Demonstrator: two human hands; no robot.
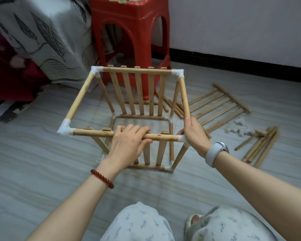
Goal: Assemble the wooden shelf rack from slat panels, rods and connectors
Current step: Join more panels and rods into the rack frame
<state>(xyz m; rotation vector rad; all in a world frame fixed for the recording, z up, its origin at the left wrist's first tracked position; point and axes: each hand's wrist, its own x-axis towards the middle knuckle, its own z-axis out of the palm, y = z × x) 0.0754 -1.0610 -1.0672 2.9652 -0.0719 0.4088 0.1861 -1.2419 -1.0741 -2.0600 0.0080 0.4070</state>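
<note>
Left hand: left hand [129, 142] at centre frame, fingers curled over the near top rod [94, 133] of the rack frame [134, 117], thumb underneath, gripping it.
Right hand: right hand [194, 132] wrapped round the near-right white connector [181, 138], holding that corner.
Rack frame: stands upright on the floor [42, 162], mid-frame, open on top, slat panels front and back.
Room around: red stool [134, 32] just behind; bare tiles left and below.
Loose parts: spare slat panel [221, 105], white connectors [240, 128] and rod bundle [261, 145] on floor, right of frame.
</note>
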